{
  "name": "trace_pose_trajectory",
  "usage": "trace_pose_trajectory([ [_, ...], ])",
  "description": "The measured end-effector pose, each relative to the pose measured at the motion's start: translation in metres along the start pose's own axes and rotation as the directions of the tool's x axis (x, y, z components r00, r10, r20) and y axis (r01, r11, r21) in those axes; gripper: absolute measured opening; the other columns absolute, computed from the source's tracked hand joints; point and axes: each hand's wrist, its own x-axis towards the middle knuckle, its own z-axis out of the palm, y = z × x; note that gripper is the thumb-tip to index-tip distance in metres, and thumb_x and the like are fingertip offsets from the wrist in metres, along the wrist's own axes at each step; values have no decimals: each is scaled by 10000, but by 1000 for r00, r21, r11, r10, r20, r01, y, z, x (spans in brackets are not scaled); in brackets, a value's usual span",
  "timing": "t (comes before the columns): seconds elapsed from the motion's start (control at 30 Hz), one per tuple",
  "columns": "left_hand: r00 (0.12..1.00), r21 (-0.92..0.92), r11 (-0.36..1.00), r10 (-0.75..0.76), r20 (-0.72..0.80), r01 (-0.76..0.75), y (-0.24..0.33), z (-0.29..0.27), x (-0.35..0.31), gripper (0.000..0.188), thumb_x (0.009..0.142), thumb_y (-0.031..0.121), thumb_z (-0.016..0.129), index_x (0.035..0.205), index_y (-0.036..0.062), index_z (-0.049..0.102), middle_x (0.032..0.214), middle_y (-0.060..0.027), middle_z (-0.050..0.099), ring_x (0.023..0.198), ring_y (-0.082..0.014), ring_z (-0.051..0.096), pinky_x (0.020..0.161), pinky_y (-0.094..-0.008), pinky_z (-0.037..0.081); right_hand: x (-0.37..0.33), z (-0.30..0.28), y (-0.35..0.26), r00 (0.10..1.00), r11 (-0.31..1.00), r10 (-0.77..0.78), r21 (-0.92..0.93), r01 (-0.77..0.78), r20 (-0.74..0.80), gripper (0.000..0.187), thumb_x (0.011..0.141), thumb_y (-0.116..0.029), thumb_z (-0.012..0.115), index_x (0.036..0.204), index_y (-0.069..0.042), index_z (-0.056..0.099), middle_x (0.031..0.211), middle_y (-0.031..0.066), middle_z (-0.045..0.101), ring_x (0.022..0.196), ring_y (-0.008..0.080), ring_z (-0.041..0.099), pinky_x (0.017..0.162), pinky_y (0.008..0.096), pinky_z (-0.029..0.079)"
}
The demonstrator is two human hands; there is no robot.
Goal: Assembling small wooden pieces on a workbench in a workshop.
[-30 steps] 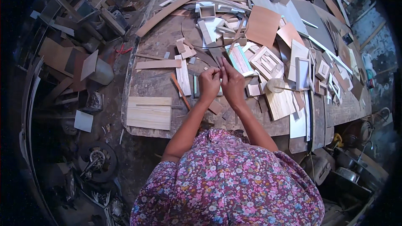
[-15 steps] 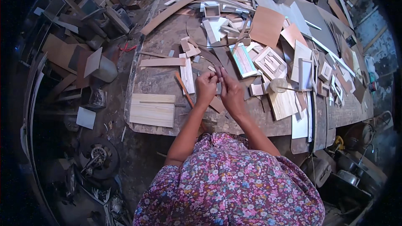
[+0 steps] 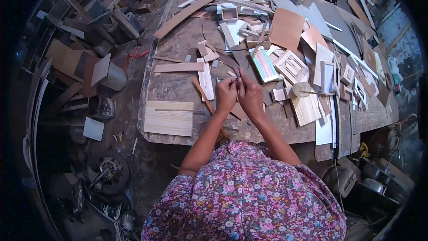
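My left hand [image 3: 226,95] and my right hand [image 3: 251,100] meet fingertip to fingertip above the workbench [image 3: 171,92]. Both are closed in a pinch, and whatever lies between the fingers is too small and covered to make out. Left of them, a pale wood strip [image 3: 206,84] and a thin orange-brown strip [image 3: 203,94] rest on the bench. Further left lies a flat light-wood panel [image 3: 168,126]. To the right sit a small turquoise-edged wooden box [image 3: 266,66], a wooden frame with pieces inside [image 3: 292,68] and a round pot [image 3: 300,90] with a stick across it.
Scraps, small frames and sheets crowd the bench's right and far side, among them a brown square sheet [image 3: 286,27]. A long curved board [image 3: 196,11] lies at the far left. On the floor are a bucket [image 3: 115,76] and a wheel [image 3: 108,169].
My hands remain together and have shifted slightly in their pinch, the right fingers now closer over the left. The whole view has moved a little, so the bench appears slightly further right.
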Motion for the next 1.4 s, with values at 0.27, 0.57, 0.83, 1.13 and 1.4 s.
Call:
trace_pose_trajectory([
  [0.27, 996, 50, 995, 87, 28, -88, -25, -34, 12, 99, 764, 37, 529, 725, -33, 587, 594, -124, 587, 516, -141, 548, 479, -292, 405, 11, 17, -34, 992, 996, 85, 5, -86, 94, 297, 850, -105, 445, 1131, -99, 542, 1005, 215, 551, 654, 300, 597, 572, 349, 458],
  [0.57, 990, 117, 983, 140, 21, -142, -29, -63, 16, 127, 804, 22, 513, 693, -38, 531, 575, -5, 507, 542, -60, 437, 477, -242, 371, 2, 41, -58, 990, 989, 133, 58, -136, 55, 257, 832, -128, 471, 1052, -53, 579, 809, 227, 585, 688, 347, 588, 572, 394, 459],
  [0.83, 972, 69, 970, 234, 23, -235, -39, -76, 21, 138, 800, 49, 523, 702, -33, 574, 524, -8, 514, 472, -83, 434, 437, -261, 356, 1, 57, -61, 979, 979, 200, 45, -201, 28, 286, 848, -158, 454, 1099, -72, 560, 740, 228, 572, 664, 345, 582, 547, 382, 444],
  [1.13, 989, 177, 977, 105, 101, -121, -16, -80, 26, 110, 765, 65, 551, 712, -30, 565, 582, -139, 551, 496, -175, 509, 490, -310, 389, 4, 61, -52, 996, 993, 88, 82, -86, -30, 293, 864, -140, 427, 1130, -121, 546, 794, 209, 585, 598, 299, 576, 542, 366, 440],
  [1.4, 987, 177, 972, 142, 78, -154, -19, -78, 37, 101, 762, 42, 527, 720, -37, 574, 556, -98, 536, 509, -107, 462, 495, -278, 388, 10, 59, -64, 990, 990, 139, 32, -139, -16, 286, 857, -161, 446, 1102, -64, 556, 663, 206, 568, 567, 301, 577, 525, 369, 437],
])
